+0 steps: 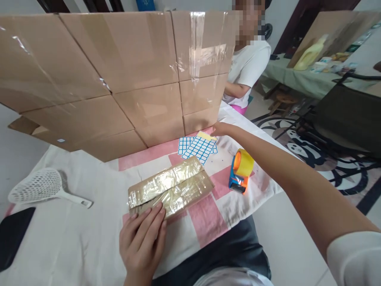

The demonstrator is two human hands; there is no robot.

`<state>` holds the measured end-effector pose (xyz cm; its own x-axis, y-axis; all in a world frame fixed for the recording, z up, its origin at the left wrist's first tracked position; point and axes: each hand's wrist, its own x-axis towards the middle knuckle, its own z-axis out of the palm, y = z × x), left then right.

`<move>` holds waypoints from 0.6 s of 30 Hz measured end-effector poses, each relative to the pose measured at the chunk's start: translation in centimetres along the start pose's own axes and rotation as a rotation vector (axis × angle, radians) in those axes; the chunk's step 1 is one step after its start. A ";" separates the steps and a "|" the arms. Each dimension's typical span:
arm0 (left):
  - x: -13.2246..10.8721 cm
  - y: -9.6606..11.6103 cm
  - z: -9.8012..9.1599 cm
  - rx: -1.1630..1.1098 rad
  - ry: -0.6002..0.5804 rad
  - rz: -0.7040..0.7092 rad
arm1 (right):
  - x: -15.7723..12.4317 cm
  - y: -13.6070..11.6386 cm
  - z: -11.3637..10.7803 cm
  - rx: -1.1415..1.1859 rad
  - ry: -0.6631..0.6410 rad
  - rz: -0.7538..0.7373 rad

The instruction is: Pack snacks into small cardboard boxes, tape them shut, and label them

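Note:
My left hand (144, 238) lies with its fingers stretched over the near left edge of a flat cardboard package (181, 184) covered in shiny clear tape. My right arm reaches far forward. My right hand (220, 129) is at the lower right corner of the standing cardboard panel (143, 115), its fingers curled at the corner of a sheet of blue-bordered labels (200, 147) with a yellow strip. A second label sheet (183, 143) lies partly beneath it. Beside my right forearm sits a blue and orange tape dispenser (238, 174) with a yellow roll.
A white slotted skimmer (44, 186) and a dark flat object (13, 238) lie on the left of the pink and white tablecloth (98, 222). Behind the panel is a person in a white shirt (253, 63). A dark chair (348, 115) stands on the right.

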<state>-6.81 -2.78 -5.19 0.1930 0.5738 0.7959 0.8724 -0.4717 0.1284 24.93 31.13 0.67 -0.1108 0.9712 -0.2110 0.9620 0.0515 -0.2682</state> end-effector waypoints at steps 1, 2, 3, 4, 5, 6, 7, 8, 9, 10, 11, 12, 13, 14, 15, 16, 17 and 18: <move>0.0 0.0 0.0 -0.001 0.004 0.008 | 0.5 0.1 0.3 0.028 -0.020 0.018; 0.0 -0.1 0.1 -0.001 0.011 0.014 | 1.0 0.2 0.5 0.062 -0.035 0.034; -0.1 -0.1 0.2 -0.001 0.018 0.019 | 1.5 0.2 0.7 0.101 -0.048 0.048; -0.1 -0.1 0.2 0.001 0.024 0.023 | 2.1 0.2 0.9 0.143 -0.060 0.061; -0.2 -0.2 0.3 0.003 0.027 0.027 | 2.6 0.2 1.0 0.186 -0.073 0.073; -0.2 -0.2 0.3 0.006 0.028 0.032 | 3.0 0.3 1.1 0.227 -0.089 0.086; -0.3 -0.3 0.4 0.007 0.026 0.038 | 3.3 0.4 1.2 0.266 -0.107 0.099; -0.4 -0.4 0.4 0.008 0.023 0.045 | 3.6 0.5 1.2 0.303 -0.126 0.111; -0.4 -0.5 0.5 0.009 0.028 0.056 | 3.9 0.7 1.3 0.339 -0.143 0.120; -0.4 -0.5 0.6 0.010 0.036 0.067 | 4.1 0.8 1.4 0.374 -0.157 0.125; -0.4 -0.6 0.7 0.012 0.043 0.078 | 4.3 1.0 1.6 0.407 -0.170 0.127; -0.3 -0.6 0.7 0.015 0.052 0.086 | 4.5 1.2 1.7 0.441 -0.182 0.124; -0.1 -0.6 0.7 0.018 0.058 0.093 | 4.7 1.4 1.8 0.473 -0.194 0.120; 0.0 -0.6 0.8 0.022 0.065 0.096 | 4.9 1.6 1.8 0.502 -0.208 0.115; 0.2 -0.5 0.8 0.025 0.068 0.096 | 5.1 1.8 1.9 0.531 -0.222 0.108; 0.3 -0.5 0.8 0.028 0.068 0.090 | 5.3 1.9 1.9 0.560 -0.235 0.098; 0.4 -0.4 0.7 0.030 0.067 0.083 | 5.4 1.9 1.9 0.590 -0.244 0.084; 0.5 -0.3 0.7 0.032 0.064 0.072 | 5.4 1.9 1.9 0.619 -0.250 0.063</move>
<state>-6.60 -1.87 -5.23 0.2276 0.4949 0.8387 0.8712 -0.4882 0.0517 25.71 36.05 -2.81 -0.1849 0.8810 -0.4355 0.6561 -0.2193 -0.7221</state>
